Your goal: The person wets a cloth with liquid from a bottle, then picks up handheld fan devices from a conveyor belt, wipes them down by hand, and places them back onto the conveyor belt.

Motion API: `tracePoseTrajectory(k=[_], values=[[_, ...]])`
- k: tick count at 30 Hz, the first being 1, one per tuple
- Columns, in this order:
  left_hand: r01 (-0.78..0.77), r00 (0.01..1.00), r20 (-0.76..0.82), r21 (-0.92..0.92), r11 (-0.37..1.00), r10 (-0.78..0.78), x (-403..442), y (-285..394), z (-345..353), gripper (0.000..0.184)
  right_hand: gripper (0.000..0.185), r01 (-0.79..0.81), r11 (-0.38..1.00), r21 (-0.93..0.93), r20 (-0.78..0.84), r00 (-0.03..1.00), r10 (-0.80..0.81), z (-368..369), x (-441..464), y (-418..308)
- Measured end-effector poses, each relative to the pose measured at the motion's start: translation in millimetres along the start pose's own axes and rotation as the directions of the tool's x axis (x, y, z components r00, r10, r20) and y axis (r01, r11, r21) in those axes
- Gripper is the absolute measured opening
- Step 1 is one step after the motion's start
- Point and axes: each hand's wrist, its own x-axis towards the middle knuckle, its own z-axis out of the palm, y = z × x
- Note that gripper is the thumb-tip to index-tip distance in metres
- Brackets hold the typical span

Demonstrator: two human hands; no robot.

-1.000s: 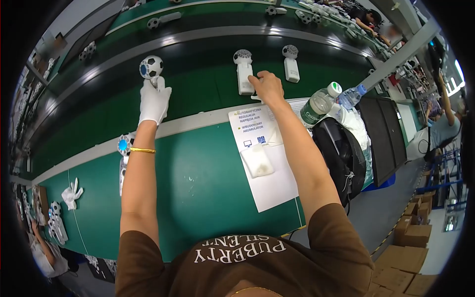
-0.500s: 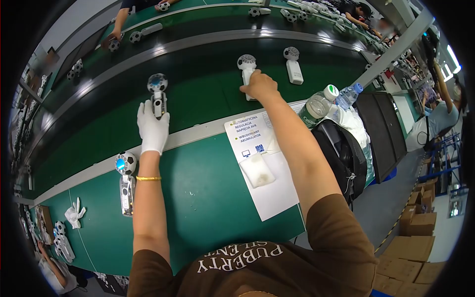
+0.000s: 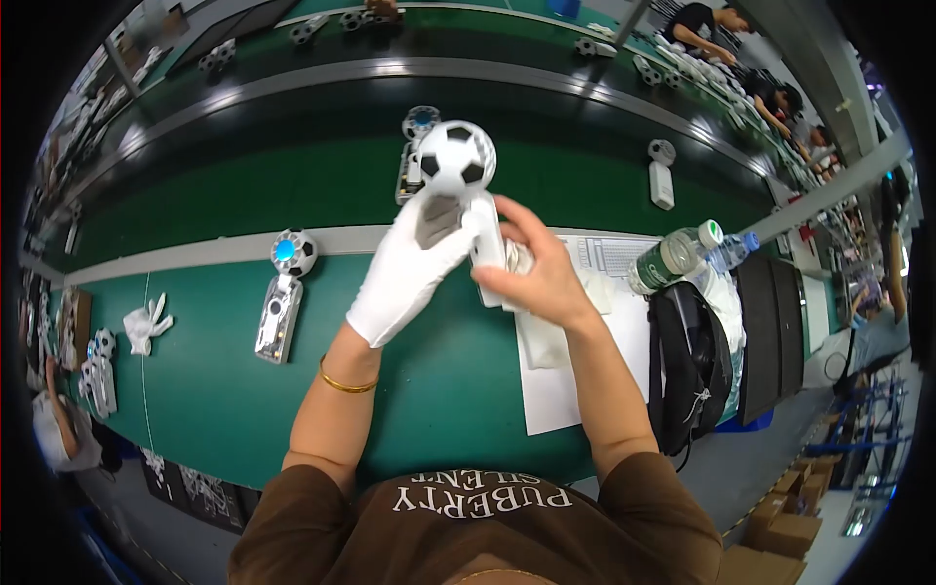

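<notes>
While two hands (image 3: 478, 253) hold one device (image 3: 489, 249), two bottles stand.

Bottles (image 3: 667, 260), black bag (image 3: 684, 356), cardboard boxes (image 3: 788, 531)

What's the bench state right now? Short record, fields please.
left hand: gloved, holding ball-topped device
right hand: bare, fingers around the same device's handle
on bench, left: another device, blue disc on its ball; loose glove farther left
on green strip beyond: one device partly hidden by the held one, one farther right
right side: two bottles, black bag
</notes>
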Motion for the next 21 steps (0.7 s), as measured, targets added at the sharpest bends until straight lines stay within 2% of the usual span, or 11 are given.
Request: tracePoseTrajectory(k=[1,2,5,10,14,17,19,20,21], values=[[0.006,1.000,0.000,-0.041,0.999,-0.006,-3,1,1,0.044,0.080,0.023,0.998,-0.052,0.039,0.999,-0.021,5,-5,-1],[0.025,1.000,-0.006,-0.010,1.000,-0.025,-4,-3,-2,0.042,0.080,0.002,1.000,-0.011,0.054,0.999,-0.002,10,-7,1],[0.001,0.999,-0.046,0.059,0.998,0.002,-10,-6,2,0.045,0.081,-0.056,0.997,0.058,0.096,0.994,0.050,15,-11,3],[-0.028,0.997,-0.071,0.186,0.982,0.042,-12,-8,5,0.046,0.080,-0.044,0.996,0.081,0.076,0.996,0.038,20,-16,7],[-0.016,0.998,-0.060,0.192,0.981,0.028,-15,-7,8,0.042,0.076,-0.046,0.992,0.115,0.031,0.999,0.043,25,-20,4],[0.044,0.999,-0.034,0.149,0.988,-0.040,-18,0,10,0.035,0.072,0.187,0.954,-0.236,-0.125,0.967,-0.220,41,-22,8],[0.092,0.996,-0.011,0.054,0.994,-0.092,-18,1,6,0.031,0.070,0.219,0.917,-0.334,-0.156,0.947,-0.282,46,-26,3],[0.066,0.998,-0.014,0.007,0.998,-0.065,-16,-1,1,0.031,0.069,0.234,0.894,-0.381,-0.168,0.934,-0.316,48,-27,0],[0.039,0.999,-0.019,-0.039,0.999,-0.039,-13,-5,-6,0.032,0.061,0.331,0.855,-0.398,-0.186,0.884,-0.429,49,-29,-3]])
